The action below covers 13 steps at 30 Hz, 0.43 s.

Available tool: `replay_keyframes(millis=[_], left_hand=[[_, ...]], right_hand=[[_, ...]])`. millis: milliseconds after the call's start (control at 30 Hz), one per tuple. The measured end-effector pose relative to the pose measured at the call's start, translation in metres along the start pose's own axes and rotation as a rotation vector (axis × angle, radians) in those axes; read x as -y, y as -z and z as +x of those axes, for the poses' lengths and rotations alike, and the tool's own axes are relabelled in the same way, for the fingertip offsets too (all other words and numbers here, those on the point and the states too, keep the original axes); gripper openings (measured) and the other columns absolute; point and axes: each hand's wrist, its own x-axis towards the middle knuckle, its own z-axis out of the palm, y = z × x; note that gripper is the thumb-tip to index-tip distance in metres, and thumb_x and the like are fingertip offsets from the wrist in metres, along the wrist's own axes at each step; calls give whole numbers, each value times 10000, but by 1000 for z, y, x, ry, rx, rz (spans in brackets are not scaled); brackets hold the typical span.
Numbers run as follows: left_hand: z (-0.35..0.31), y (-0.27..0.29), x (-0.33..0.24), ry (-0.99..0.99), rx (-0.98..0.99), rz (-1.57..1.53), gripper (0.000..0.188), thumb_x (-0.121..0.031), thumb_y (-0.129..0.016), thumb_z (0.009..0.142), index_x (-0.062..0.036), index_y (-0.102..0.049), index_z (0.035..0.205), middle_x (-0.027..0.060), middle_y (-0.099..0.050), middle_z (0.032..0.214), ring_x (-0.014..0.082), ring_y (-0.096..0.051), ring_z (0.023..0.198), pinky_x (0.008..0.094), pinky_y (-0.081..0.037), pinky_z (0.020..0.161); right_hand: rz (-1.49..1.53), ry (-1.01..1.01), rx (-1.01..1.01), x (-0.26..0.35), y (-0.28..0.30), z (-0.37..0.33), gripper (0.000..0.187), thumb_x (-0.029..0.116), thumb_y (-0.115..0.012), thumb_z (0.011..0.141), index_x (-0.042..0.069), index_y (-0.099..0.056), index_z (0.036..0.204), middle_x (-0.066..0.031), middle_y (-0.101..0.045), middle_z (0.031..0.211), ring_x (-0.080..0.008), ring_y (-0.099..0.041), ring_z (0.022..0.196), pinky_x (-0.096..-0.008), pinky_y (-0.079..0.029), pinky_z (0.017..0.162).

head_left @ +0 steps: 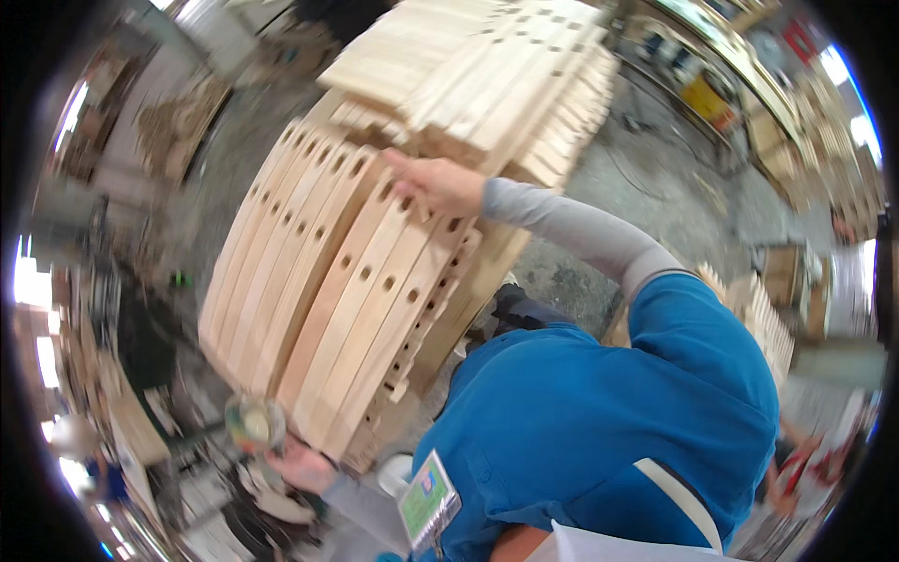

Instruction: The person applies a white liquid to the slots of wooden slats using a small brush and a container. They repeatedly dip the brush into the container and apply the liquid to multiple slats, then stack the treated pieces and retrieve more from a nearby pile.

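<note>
Long pale wooden slats (361,281) with oval holes are stacked side by side in front of me. A narrow gap splits the top layer into two groups. My right hand (438,184) is closed on the far, holed ends of the nearer group, with the thumb stretched along the wood. At the opposite ends of these slats is my left hand (304,465), palm partly up and fingers bent around the end; motion smears it somewhat. Beside its fingertips shows a blurred round translucent object (255,423), whose kind I cannot make out.
Beyond the slats lies another tall stack of pale boards (468,75). More timber stands on a pallet (178,126) at far left and in stacks (824,140) at far right. A yellow container (709,98) is at upper right. A blurred person (94,468) is at lower left.
</note>
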Motion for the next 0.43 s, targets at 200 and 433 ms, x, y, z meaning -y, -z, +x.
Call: replay_keyframes(millis=[200, 433], left_hand=[[-48, -101, -32, -216, -76, 276, 457, -299, -362, 922, 35, -317, 1231, 245, -414, 1196, 326, -447, 1111, 421, -362, 1000], [-86, -166, 13, -117, 266, 183, 531, -313, -437, 896, 33, -291, 1271, 159, -356, 1297, 359, -401, 1145, 429, -349, 990]], right_hand=[[-16, 157, -162, 2, 52, -41, 557, 299, -457, 891, 6, -258, 1320, -216, -531, 1111, -345, -508, 1020, -390, -424, 835], [-380, 519, -228, -59, 143, -72, 767, 487, -577, 774, 70, -264, 1337, -183, -391, 1296, -339, -417, 1158, -396, -328, 975]])
